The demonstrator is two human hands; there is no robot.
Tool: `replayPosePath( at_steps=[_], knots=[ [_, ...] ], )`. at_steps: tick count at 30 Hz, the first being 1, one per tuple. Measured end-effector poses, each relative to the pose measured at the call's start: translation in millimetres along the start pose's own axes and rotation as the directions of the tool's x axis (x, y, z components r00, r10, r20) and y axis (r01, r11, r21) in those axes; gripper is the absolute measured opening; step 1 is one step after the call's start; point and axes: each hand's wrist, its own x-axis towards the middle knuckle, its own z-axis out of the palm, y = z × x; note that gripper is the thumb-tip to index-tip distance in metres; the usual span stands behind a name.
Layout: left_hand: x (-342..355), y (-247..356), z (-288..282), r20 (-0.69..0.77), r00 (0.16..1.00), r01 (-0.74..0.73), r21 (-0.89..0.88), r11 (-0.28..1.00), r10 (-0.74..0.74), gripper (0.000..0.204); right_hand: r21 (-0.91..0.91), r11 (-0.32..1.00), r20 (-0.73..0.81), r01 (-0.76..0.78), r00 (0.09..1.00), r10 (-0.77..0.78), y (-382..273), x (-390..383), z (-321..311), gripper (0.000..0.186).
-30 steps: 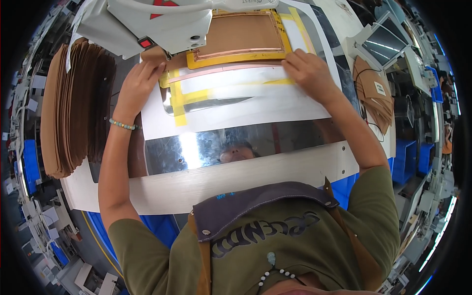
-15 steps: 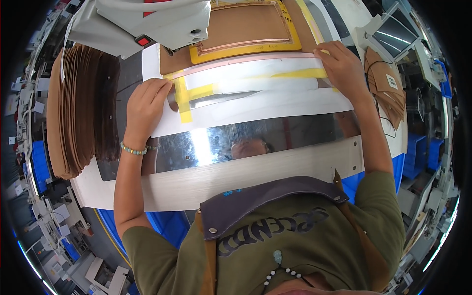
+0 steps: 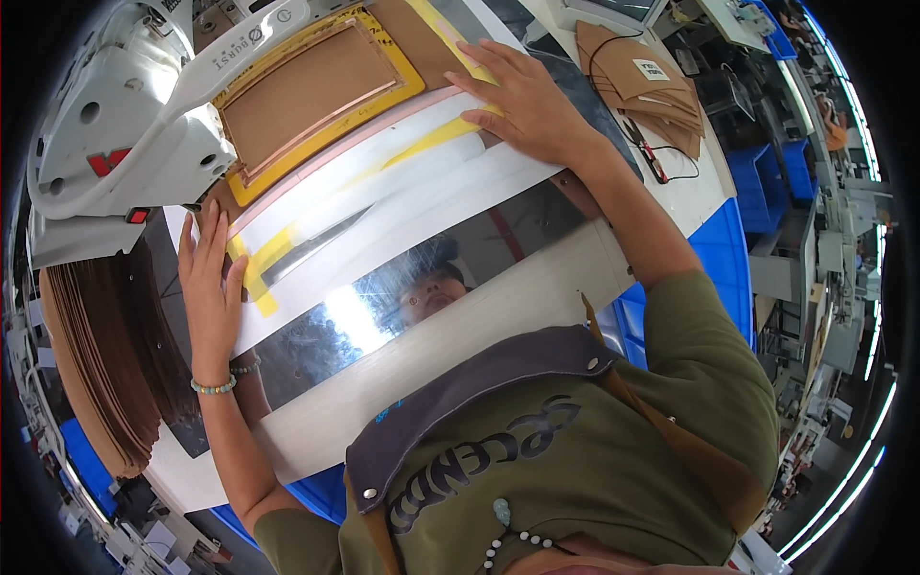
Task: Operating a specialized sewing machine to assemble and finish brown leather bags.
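Observation:
My left hand lies flat with fingers stretched out at the near left corner of a brown sheet, beside yellow tape strips. At the sheet's right edge my right hand rests with its fingers spread, holding nothing. On the sheet lies a yellow rectangular frame with a copper-coloured inner edge and brown material inside it. White paper with more tape and a pinkish strip sits along the sheet's near edge. Under the paper is a shiny metal plate.
A white machine head with a handle and red switch overhangs the left side. Stacked brown sheets stand at the left. To the right are brown pieces, a red-and-black hand tool with a cable, and a blue bin.
Both hands have gone from pinched fingers at the sheet's near corners to outstretched, flat fingers at its sides. The view has turned, so the table appears tilted and more of the machine shows.

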Motion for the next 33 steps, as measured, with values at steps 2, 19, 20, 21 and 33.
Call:
replayPosePath(
  at_steps=[2, 19, 20, 21, 33],
  knots=[
    [0.0, 0.5, -0.2, -0.003, 1.000, -0.016, 0.027, 1.000, 0.016, 0.052, -0.021, 1.000, -0.001, -0.001, 1.000, 0.001, -0.5, 0.6, -1.4, 0.055],
    [0.9, 2.2, 5.7, -0.041, 0.999, -0.015, -0.039, 0.999, 0.013, 0.048, -0.087, 0.996, -0.007, -0.008, 1.000, 0.008, -2.1, 1.9, -4.5, 0.050],
    [1.3, 2.3, 5.2, -0.036, 0.999, -0.017, -0.041, 0.999, 0.015, 0.048, -0.073, 0.997, -0.015, -0.006, 1.000, 0.005, -2.2, 1.9, -5.5, 0.050],
    [1.5, 2.4, 4.4, -0.026, 1.000, -0.007, -0.029, 1.000, 0.006, 0.048, -0.067, 0.998, 0.008, -0.019, 1.000, 0.019, -2.2, 1.8, -6.7, 0.050],
    [-0.1, 3.6, 1.3, -0.044, 0.999, 0.005, -0.041, 0.999, -0.007, 0.043, 0.035, 0.999, -0.052, 0.024, 0.998, -0.022, -0.7, 3.3, -7.8, 0.047]
  ],
)
